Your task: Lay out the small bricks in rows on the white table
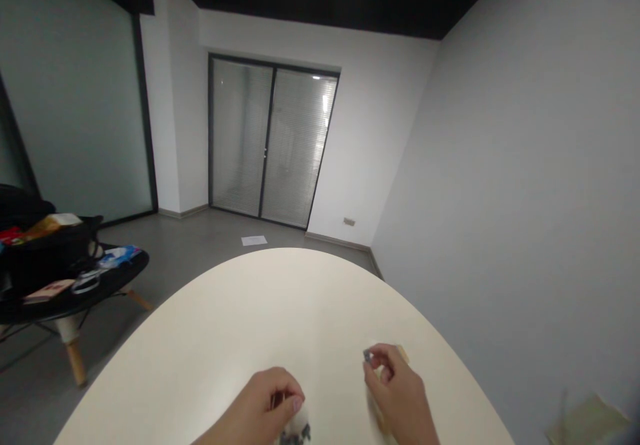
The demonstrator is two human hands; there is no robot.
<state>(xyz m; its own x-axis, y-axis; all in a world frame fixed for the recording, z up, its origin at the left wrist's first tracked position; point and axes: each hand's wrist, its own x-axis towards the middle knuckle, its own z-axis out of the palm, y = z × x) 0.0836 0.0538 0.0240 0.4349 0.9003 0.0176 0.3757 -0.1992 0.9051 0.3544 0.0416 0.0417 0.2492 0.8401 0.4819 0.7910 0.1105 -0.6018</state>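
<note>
Both my hands rest low over a round white table point(280, 312), near its front edge. My left hand point(270, 402) is curled, fingers closed on a small white thing with dark marks point(297, 428) that shows under the thumb; I cannot name it. My right hand point(395, 388) is closed in a pinch, holding a tiny dark grey piece point(367, 354) at the fingertips. A small beige flat piece point(401, 353) lies on the table just behind the right hand's fingers. The two hands are apart, about a hand's width between them.
A low black table point(75, 298) on wooden legs stands at the left, loaded with a black bag, boxes and packets. A sheet of paper point(254, 240) lies on the grey floor before a glass door with blinds point(273, 145). A plain wall runs along the right.
</note>
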